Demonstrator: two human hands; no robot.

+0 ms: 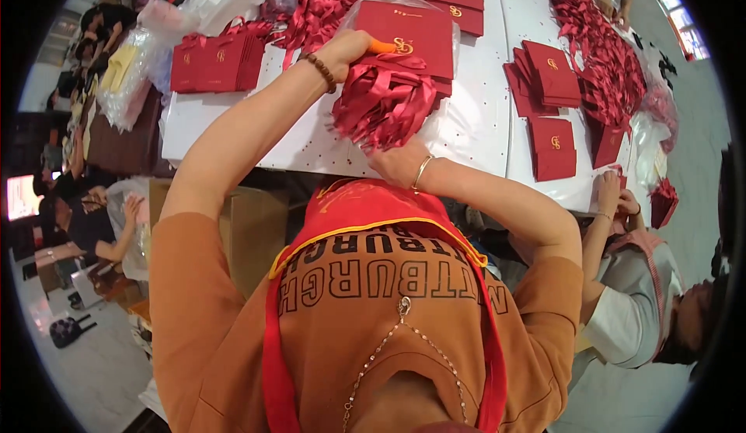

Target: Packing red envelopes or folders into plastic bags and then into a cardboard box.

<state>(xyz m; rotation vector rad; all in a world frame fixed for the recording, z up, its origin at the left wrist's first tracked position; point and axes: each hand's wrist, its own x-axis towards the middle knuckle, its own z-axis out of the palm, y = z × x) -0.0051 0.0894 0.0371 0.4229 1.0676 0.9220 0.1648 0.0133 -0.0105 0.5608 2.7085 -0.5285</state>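
A stack of red paper gift bags (404, 25) with gold print lies partly in a clear plastic sleeve at the table's near middle. My left hand (347, 47) grips its left side, an orange covering on the fingers that lie across the top bag. From the stack's near end spills a thick bunch of red ribbon handles (385, 103). Against the lower end of that bunch, my right hand (400, 162) is closed around the ribbons. Its fingertips are partly hidden by them.
Red bags (217, 61) stand in a row at left. More bag stacks (552, 149) lie at right, beside a long heap of red ribbons (598, 60). A co-worker's hands (614, 196) handle something red at the right table edge. A cardboard box (252, 231) stands below the white table (482, 114).
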